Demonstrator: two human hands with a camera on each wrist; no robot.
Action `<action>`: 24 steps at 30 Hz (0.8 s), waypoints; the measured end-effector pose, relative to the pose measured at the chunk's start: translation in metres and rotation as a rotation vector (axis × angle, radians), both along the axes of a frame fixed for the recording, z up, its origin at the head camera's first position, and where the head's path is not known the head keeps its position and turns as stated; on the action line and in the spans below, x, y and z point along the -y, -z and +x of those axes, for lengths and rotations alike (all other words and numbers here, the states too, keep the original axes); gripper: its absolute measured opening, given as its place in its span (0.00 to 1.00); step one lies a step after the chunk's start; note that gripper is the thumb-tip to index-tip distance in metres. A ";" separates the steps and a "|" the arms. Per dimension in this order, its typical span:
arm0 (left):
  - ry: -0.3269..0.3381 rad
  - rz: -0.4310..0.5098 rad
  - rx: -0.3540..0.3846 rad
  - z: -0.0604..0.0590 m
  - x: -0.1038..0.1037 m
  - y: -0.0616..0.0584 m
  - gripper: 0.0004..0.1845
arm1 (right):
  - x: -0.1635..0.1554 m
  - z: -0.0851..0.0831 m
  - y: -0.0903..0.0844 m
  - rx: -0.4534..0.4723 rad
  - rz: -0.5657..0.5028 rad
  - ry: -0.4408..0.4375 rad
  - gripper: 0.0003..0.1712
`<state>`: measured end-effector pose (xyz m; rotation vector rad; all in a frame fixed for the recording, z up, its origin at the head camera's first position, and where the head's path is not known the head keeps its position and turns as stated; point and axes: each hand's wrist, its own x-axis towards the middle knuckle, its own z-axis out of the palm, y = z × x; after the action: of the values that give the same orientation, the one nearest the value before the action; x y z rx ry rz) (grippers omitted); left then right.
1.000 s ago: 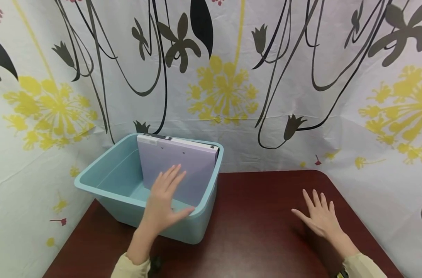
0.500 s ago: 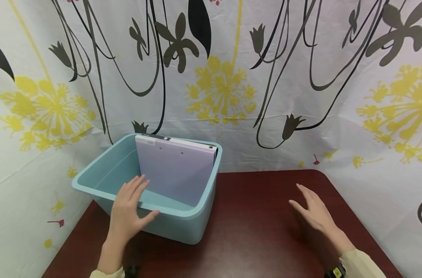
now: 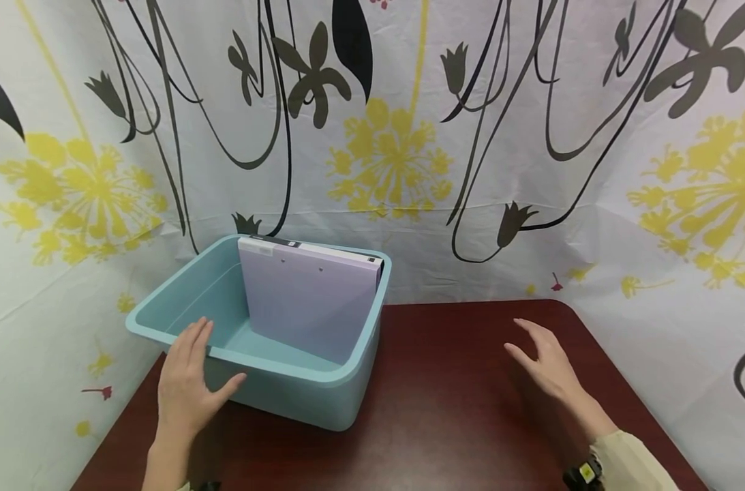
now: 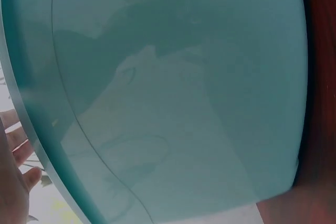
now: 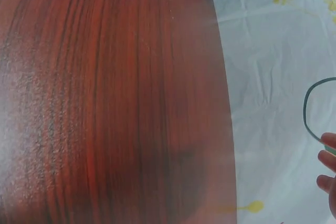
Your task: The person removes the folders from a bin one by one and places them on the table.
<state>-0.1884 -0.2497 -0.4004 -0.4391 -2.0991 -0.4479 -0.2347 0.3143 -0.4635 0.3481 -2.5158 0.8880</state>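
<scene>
A light blue plastic tub (image 3: 354, 399) stands on the left part of the table. Inside it, a lavender file folder (image 3: 311, 293) with a dark and white top edge leans upright against the back wall. My left hand (image 3: 185, 389) is at the tub's near left rim, fingers extended and thumb spread, with nothing in it; whether it touches the rim I cannot tell. The left wrist view is mostly filled by the tub's outer wall (image 4: 210, 103). Over the right part of the table hovers my right hand (image 3: 550, 365), holding nothing, its fingers loosely bent and thumb apart.
The dark red wooden table (image 3: 446, 409) has a rounded far right corner. Behind it and along both sides hangs a white cloth (image 3: 397, 239) printed with yellow flowers and grey stems. A dark band with a yellow-marked device (image 3: 583, 472) sits on the right wrist.
My left hand has drawn back from over the tub, moving left and toward me to its near rim. The right hand has turned and shifted slightly left. Tub and folder stay put.
</scene>
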 end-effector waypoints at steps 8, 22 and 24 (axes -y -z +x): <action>-0.042 0.020 -0.011 -0.002 0.015 0.004 0.51 | 0.009 -0.003 -0.008 0.004 -0.016 -0.006 0.31; -0.031 0.096 0.070 -0.003 0.028 0.015 0.52 | 0.025 -0.019 -0.026 -0.092 -0.058 -0.039 0.28; -0.035 0.100 0.072 -0.004 0.028 0.015 0.52 | 0.027 -0.022 -0.031 -0.112 -0.062 -0.041 0.28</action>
<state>-0.1924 -0.2779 -0.4158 -0.3321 -2.1393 -0.5532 -0.2567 0.2870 -0.4328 0.4186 -2.3815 0.9337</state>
